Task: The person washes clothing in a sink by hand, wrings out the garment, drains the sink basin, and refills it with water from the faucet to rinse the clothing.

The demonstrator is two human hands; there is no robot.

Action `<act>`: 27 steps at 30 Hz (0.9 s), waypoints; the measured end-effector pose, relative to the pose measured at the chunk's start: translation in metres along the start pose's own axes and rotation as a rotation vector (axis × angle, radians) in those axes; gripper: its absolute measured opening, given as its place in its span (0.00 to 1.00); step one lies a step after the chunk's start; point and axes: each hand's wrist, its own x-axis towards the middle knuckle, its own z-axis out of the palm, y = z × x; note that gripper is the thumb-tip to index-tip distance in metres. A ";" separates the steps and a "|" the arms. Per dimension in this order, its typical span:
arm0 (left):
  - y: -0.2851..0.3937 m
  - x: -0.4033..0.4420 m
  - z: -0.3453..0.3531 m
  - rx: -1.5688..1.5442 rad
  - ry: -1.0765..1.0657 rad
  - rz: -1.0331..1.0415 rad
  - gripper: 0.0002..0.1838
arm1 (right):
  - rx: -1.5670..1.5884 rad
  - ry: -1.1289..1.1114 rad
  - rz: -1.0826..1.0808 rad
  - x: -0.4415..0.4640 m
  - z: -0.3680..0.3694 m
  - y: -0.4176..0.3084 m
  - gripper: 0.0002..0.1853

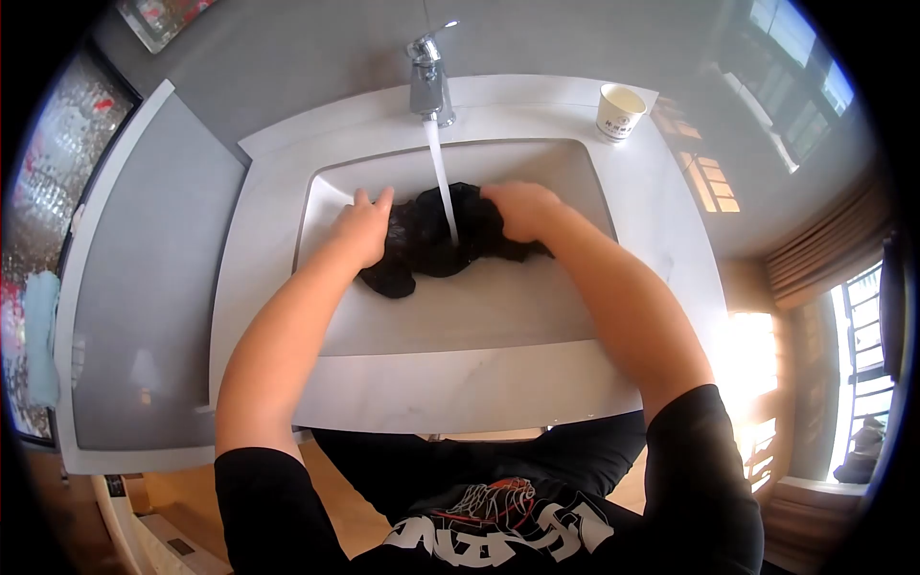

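Observation:
A wet black cloth item (436,244), its exact kind unclear, lies bunched up in the white sink (460,316). Water from the chrome faucet (428,86) runs straight down onto its middle. My left hand (364,228) grips the cloth's left end, with a couple of fingers showing above it. At the upper right of the bundle, my right hand (522,208) is closed on the fabric, its fingertips partly hidden. Some of the cloth hangs loose below my left hand and to the right, under my right hand.
A white paper cup (620,113) stands on the counter's back right corner. The pale countertop (661,240) surrounds the sink. A grey panel with a white edge (158,287) rises at the left, and a window (862,335) is at the far right.

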 end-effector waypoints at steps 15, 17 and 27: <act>0.041 0.010 0.034 0.041 -0.011 0.218 0.51 | 0.169 0.551 0.319 -0.023 -0.044 0.008 0.25; 0.039 0.026 0.033 0.065 -0.086 0.241 0.46 | 0.168 0.518 0.331 -0.023 -0.043 0.010 0.25; -0.005 -0.005 -0.056 0.387 -0.056 0.153 0.16 | -0.107 -0.013 0.514 -0.009 -0.049 -0.003 0.17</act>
